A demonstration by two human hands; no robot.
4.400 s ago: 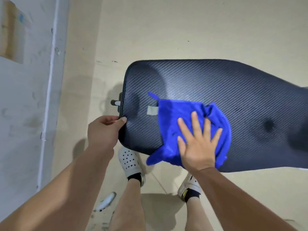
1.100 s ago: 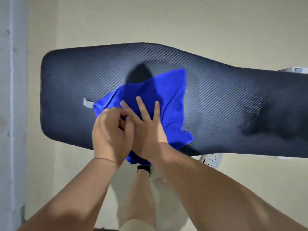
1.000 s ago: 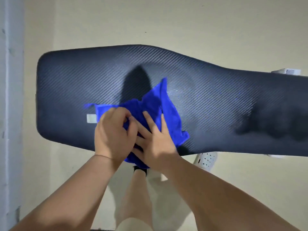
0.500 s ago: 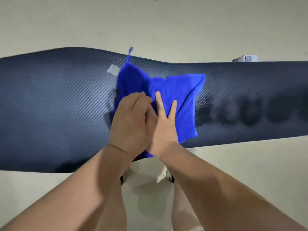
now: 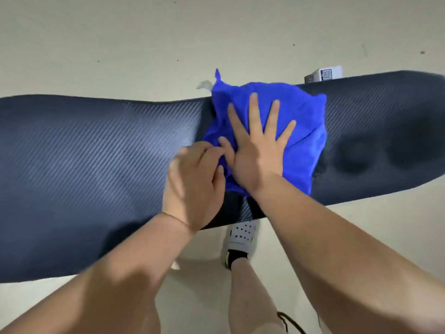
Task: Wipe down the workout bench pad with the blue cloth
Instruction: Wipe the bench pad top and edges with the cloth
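Blue cloth (image 5: 302, 112) near QR-code label (image 5: 326, 74)

Bright, even indoor light leaves a pale sheen on the dark bench pad (image 5: 84, 153), soft shadows toward its right end, motion blur on the left hand (image 5: 192, 182), and wide-angle bowing at the edges.

A single wide-angle view, worn on the head, looks steeply down and slightly forward. The desk (image 5: 96, 165) lies close beneath it, within arm's reach, crossing the frame from the left edge to the right edge, its outline bowed by the lens. Both forearms enter from the lower corners, and the left hand (image 5: 192, 182) and right hand (image 5: 257, 153) meet at the blue cloth (image 5: 301, 141) just right of centre. The floor (image 5: 120, 44) fills the top band and the bottom strip, where a shoe (image 5: 242, 235) shows.
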